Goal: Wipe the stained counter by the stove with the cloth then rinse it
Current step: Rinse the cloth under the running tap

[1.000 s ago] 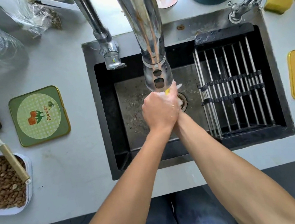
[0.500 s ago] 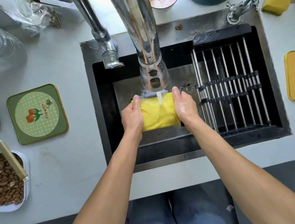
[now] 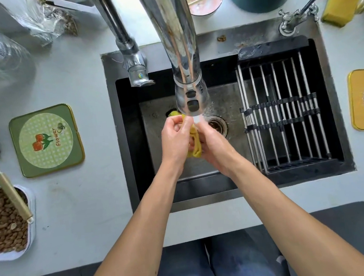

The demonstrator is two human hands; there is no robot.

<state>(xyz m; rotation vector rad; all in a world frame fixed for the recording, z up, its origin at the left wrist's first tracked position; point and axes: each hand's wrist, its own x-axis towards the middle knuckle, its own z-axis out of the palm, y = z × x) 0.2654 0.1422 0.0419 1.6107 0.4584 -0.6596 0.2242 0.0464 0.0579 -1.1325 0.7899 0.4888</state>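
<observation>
1. The grey surface [image 3: 89, 209] runs round a dark sink [image 3: 136, 143] set into it. The stained patch by the stove is not in view, so the wiping cannot be checked from here. Judged from the wet cloth under the tap, the rinse is the step in hand.
2. A drying rack [image 3: 285, 111] fills the right part of the sink, so the work stays over the left part, near the drain [image 3: 217, 125].
3. The tall chrome tap [image 3: 191, 100] runs, and its stream falls just onto the two hands.
4. The left hand [image 3: 175, 141] has its fingers curled round the bunched cloth.
5. The right hand [image 3: 214, 145] grips the cloth from the other side, close against the left.
6. The yellow cloth [image 3: 195, 145] is squeezed between both hands above the sink floor, with one end poking out by the tap head.
7. The next move likely calls for wringing: twist the hands against each other, keep the cloth low over the drain so water does not splash the surface, then shut off the tap.
</observation>
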